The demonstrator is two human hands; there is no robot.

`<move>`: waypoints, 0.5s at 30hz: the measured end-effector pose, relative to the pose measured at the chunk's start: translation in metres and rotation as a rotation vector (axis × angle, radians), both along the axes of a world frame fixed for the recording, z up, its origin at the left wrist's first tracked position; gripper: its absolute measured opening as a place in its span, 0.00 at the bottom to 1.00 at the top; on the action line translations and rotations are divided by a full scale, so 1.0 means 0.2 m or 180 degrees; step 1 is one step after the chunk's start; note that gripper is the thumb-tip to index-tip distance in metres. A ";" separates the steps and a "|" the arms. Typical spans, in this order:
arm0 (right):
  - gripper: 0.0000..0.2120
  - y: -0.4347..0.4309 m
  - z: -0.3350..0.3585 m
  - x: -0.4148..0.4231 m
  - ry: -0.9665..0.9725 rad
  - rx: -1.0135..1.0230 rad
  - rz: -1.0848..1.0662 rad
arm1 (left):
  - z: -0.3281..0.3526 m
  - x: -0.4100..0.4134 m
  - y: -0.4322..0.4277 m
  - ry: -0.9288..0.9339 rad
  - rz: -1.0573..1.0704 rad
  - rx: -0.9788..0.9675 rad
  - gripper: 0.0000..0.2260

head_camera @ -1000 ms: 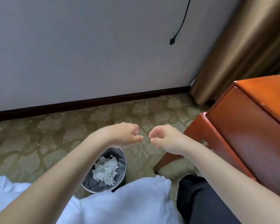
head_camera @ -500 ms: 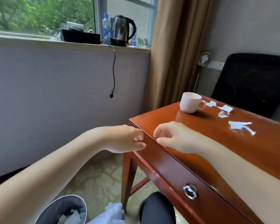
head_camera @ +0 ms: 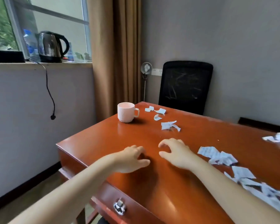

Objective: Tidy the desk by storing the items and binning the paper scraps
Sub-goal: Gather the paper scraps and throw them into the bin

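Over the front-left part of the desk (head_camera: 103, 143): left hand (head_camera: 131, 159) and right hand (head_camera: 174, 153) side by side, palms down, fingers loosely curled, nothing held in either. Contact with the wood: cannot tell.

Paper scraps (head_camera: 217, 155) lie just right of the right hand. More trail toward the desk's right edge, blurred and cut off by the frame. A smaller group (head_camera: 168, 125) lies farther back, near the mug (head_camera: 126, 112).

Mug: pale pink, ribbed, upright, handle to the right, beyond the left hand. Scraps: white, torn, irregular.

Drawer handle (head_camera: 119, 207) sits on the desk front, between the forearms. Black chair (head_camera: 184, 86) stands behind the desk, kettle (head_camera: 50, 46) on the windowsill.
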State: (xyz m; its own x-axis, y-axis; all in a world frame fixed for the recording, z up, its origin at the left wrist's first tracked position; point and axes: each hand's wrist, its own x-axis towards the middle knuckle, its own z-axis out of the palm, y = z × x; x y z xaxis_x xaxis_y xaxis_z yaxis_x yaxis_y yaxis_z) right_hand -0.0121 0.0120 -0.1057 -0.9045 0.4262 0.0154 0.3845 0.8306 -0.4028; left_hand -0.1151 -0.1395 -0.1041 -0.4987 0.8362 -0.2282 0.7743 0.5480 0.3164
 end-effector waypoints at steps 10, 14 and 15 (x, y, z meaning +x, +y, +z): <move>0.28 0.38 -0.20 -0.27 0.0755 0.0315 -0.0993 | -0.20 -0.14 0.48 0.0734 0.0277 0.0964 0.20; 0.30 0.50 -0.21 -0.44 0.0785 0.0341 -0.0894 | -0.21 -0.28 0.66 0.0811 0.0535 0.1103 0.18; 0.31 0.52 -0.21 -0.48 0.0777 0.0338 -0.0863 | -0.22 -0.32 0.70 0.0850 0.0641 0.1150 0.18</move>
